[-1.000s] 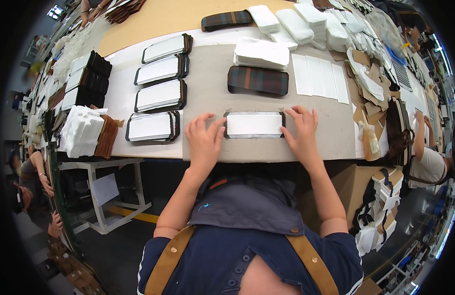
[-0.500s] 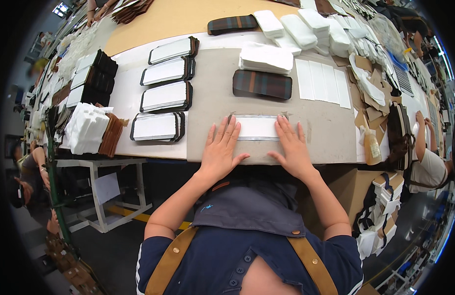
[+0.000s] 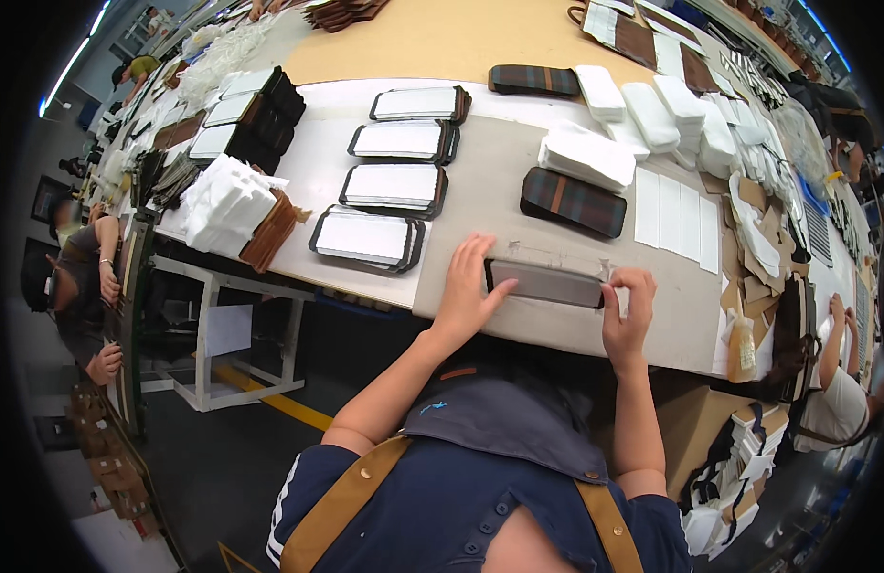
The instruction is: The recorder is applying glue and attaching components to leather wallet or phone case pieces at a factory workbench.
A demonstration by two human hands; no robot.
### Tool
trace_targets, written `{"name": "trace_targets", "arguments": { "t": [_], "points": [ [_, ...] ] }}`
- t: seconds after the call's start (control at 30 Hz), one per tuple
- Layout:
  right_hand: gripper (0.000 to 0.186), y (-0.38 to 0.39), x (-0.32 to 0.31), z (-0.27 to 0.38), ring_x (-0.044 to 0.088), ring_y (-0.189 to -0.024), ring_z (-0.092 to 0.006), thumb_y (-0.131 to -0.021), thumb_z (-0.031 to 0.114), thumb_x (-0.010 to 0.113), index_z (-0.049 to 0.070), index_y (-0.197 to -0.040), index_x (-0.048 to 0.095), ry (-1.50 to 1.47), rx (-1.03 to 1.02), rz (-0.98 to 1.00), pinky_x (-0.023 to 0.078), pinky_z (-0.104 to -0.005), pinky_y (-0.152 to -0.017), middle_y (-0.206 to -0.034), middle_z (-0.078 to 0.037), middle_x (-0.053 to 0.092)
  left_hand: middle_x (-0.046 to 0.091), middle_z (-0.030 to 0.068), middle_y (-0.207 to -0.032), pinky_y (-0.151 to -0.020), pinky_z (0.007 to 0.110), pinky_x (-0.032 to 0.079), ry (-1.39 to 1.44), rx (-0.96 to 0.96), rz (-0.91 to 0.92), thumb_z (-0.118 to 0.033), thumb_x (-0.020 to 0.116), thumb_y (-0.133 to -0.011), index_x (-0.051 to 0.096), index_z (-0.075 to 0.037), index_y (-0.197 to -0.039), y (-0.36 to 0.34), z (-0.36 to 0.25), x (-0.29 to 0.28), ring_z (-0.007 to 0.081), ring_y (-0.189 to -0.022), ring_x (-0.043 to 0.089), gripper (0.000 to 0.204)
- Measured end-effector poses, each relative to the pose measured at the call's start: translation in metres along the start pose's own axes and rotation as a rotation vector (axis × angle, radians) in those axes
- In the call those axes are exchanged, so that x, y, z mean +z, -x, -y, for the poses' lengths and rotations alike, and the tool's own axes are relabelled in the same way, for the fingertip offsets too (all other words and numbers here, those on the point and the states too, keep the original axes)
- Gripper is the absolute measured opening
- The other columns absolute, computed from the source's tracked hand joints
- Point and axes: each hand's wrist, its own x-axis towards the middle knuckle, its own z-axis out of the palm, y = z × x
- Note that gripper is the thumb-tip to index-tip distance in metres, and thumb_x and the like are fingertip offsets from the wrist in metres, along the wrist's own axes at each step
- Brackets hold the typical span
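Observation:
A flat rectangular piece [image 3: 542, 284] with a grey face and dark edges is on the grey board [image 3: 518, 329] before me. My left hand [image 3: 466, 291] is at its left end, fingers stretched past the end and thumb touching its face. My right hand [image 3: 629, 310] pinches the right end between bent fingers and thumb. Above it lie a dark plaid padded piece [image 3: 573, 201], a stack of white pads [image 3: 585, 153] and several white strips [image 3: 676, 215]. To the left are several stacks of dark-edged white panels [image 3: 365, 239].
White foam sheets [image 3: 222, 205] and brown pieces [image 3: 265, 239] sit at the left. Cardboard scraps [image 3: 757, 277] and a glue bottle [image 3: 741, 349] are at the right. Co-workers [image 3: 79, 296] [image 3: 833, 401] stand at both sides, beside a white metal frame [image 3: 203, 353] on the left.
The piece between my hands now shows grey instead of white. My right fingers have bent onto its end; my left thumb has moved onto it. The whole view has swung.

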Motion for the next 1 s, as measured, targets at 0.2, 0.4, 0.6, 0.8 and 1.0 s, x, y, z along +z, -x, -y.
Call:
{"name": "trace_targets", "arguments": {
  "t": [0.2,0.4,0.6,0.8,1.0],
  "points": [
    [0.021,-0.014,0.004,-0.008,0.062,-0.109,-0.0321,-0.096,0.007,0.071,-0.001,-0.114,0.063,-0.165,0.2,0.044,0.044,-0.0395,-0.102,-0.111,-0.013,0.068,0.07,-0.002,-0.092,-0.081,0.024,0.05,0.739,-0.407,0.052,-0.018,0.079,-0.096,0.072,0.001,-0.112,-0.03,0.003,-0.031,0.0047,-0.088,0.06,0.025],
    [0.052,-0.042,0.035,-0.047,0.051,-0.143,-0.0361,-0.095,0.01,0.072,-0.004,-0.143,0.057,0.371,-0.028,0.263,0.039,-0.0464,-0.121,-0.152,-0.019,0.057,0.072,-0.0006,-0.096,-0.076,0.02,0.047,0.585,-0.276,-0.29,-0.019,0.073,-0.102,0.072,0.0,-0.112,-0.115,0.064,-0.107,0.0042,-0.084,0.058,0.022],
    [0.049,-0.033,0.041,-0.064,0.053,-0.141,-0.0361,-0.094,0.004,0.07,-0.003,-0.142,0.059,0.448,-0.08,0.238,0.04,-0.0479,-0.12,-0.149,-0.018,0.059,0.075,0.0069,-0.1,-0.073,0.024,0.05,0.599,-0.299,-0.342,-0.02,0.071,-0.102,0.066,0.004,-0.124,-0.22,0.15,-0.146,0.0089,-0.083,0.065,0.033],
    [0.048,-0.04,0.053,-0.052,0.054,-0.141,-0.0326,-0.093,0.002,0.069,-0.003,-0.14,0.06,0.387,-0.126,0.234,0.039,-0.048,-0.121,-0.148,-0.017,0.06,0.068,0.0181,-0.127,-0.098,0.043,0.051,-0.386,-0.442,-0.52,-0.037,0.076,-0.096,0.059,0.001,-0.14,-0.24,0.284,-0.141,0.0291,-0.115,0.065,0.061],
    [0.036,-0.037,0.044,-0.072,0.058,-0.136,-0.03,-0.092,0.003,0.07,-0.001,-0.127,0.068,0.467,-0.097,0.182,0.041,-0.0484,-0.119,-0.14,-0.015,0.066,0.064,0.0182,-0.136,-0.111,0.046,0.042,-0.126,-0.107,-0.324,-0.03,0.071,-0.099,0.062,-0.004,-0.14,-0.187,0.184,-0.097,0.0345,-0.128,0.057,0.05]
  ]
}}
